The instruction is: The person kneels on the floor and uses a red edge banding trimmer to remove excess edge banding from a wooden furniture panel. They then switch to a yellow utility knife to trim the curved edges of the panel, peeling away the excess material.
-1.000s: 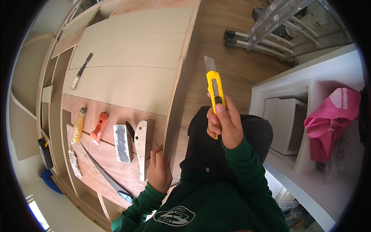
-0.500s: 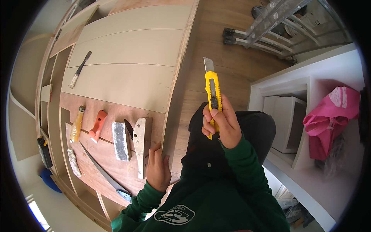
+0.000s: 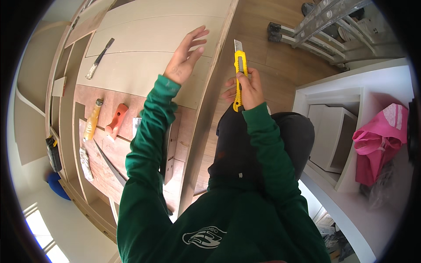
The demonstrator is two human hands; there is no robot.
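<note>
My right hand (image 3: 248,90) grips a yellow utility knife (image 3: 239,61), blade pointing away from me, over the floor by my dark-trousered knees. My left hand (image 3: 184,59) is raised, empty, fingers apart, over the pale board (image 3: 127,65) of the wooden structure. A chisel-like tool (image 3: 100,58) lies on that board. On the reddish plywood below are an amber-handled tool (image 3: 92,122), an orange-handled tool (image 3: 117,118), a saw blade (image 3: 109,163) and a pale wrapped item (image 3: 85,163). My left sleeve hides most of a grey block (image 3: 136,125) and a metal-faced tool beside it.
The wooden frame's edge (image 3: 220,57) runs between me and the floor. An aluminium ladder (image 3: 320,26) lies at upper right. A white cabinet (image 3: 331,136) on the right holds a pink bag (image 3: 375,142). A blue object (image 3: 57,186) sits at far left.
My left hand has left the frame edge and risen over the board with fingers spread. My right hand and the knife moved farther from me, the knife now more upright in view.
</note>
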